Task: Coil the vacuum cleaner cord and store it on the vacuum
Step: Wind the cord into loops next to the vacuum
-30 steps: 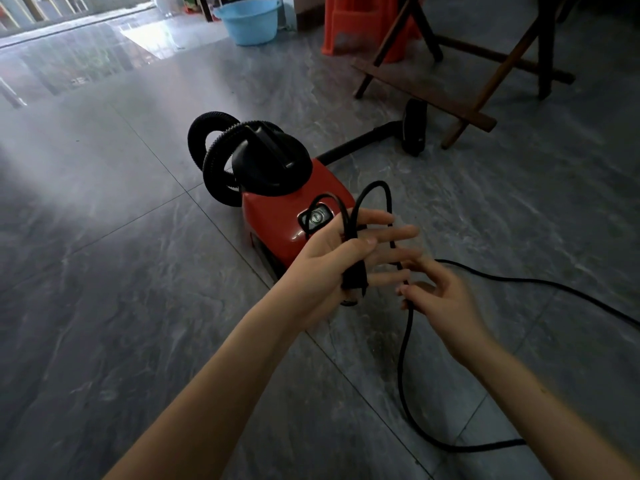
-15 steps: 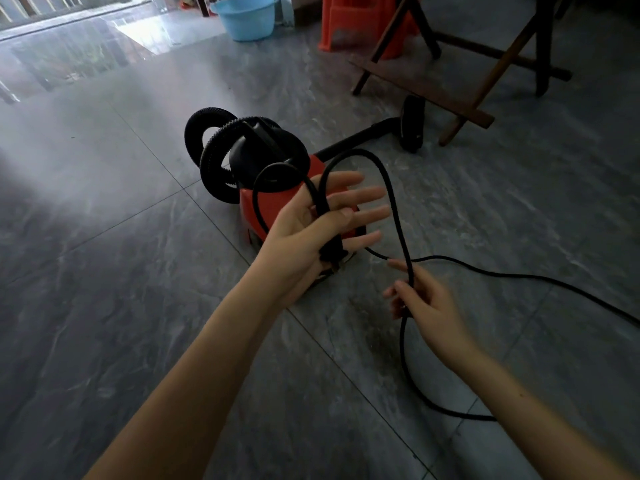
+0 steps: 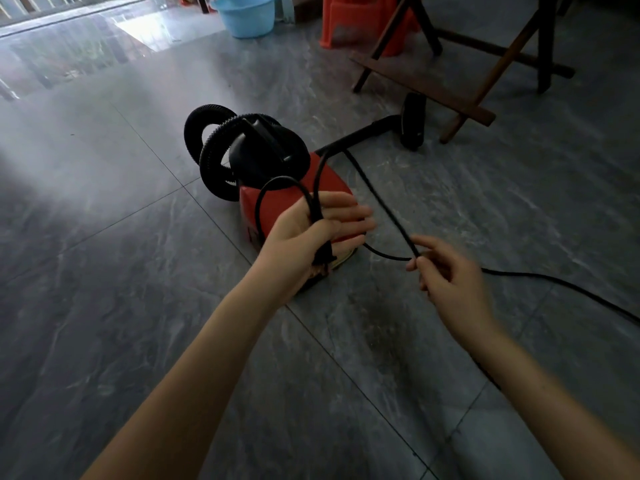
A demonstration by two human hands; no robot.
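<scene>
- The cord (image 3: 381, 204) slants from the left hand (image 3: 311, 237), above the red vacuum cleaner (image 3: 277, 206), down-right to the right hand (image 3: 450, 282); the right is nearer the slack trailing off over the floor (image 3: 138, 306)
- Left thumb pins the loops and plug (image 3: 323, 258) to the palm, fingers straight; right fingertips pinch the strand
- One cord, two loops gathered, one vacuum cleaner

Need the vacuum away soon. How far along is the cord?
Early. Done: a loop or two held in the left hand. In hand: the right hand pinches the cord for another loop. Left: the length trailing over the floor, then storing on the vacuum.
</scene>
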